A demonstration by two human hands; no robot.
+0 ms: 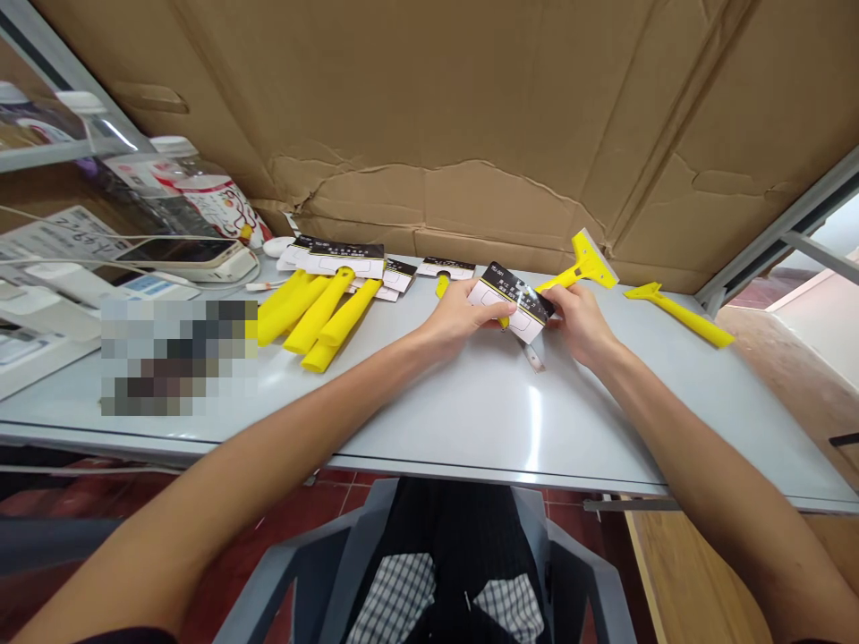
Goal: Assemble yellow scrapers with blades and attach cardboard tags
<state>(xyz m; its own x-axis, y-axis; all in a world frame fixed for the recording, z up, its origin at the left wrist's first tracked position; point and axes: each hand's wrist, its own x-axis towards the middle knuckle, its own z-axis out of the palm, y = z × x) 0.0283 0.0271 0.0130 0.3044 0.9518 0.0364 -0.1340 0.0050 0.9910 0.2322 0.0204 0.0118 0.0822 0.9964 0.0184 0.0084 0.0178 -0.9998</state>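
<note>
My left hand (460,315) is closed on a black-and-white packaging card (514,300), its thumb lying over the card's front. At the card's right edge, my right hand (578,320) is closed around the handle of a yellow scraper (591,264), whose wide head points up and away. Part of that handle is hidden by the card and fingers. A small metal strip (533,356) shows just below the card. Left of my hands lie several yellow handles (320,322) with cards (339,257) on them. Another carded piece (446,268) lies behind my left hand.
Another yellow piece (691,317) lies on the table (436,420) at the right. Plastic bottles (215,192), a phone (181,253) and white boxes (40,340) crowd the left. A cardboard sheet (429,107) rises along the back; metal posts (785,233) frame the sides.
</note>
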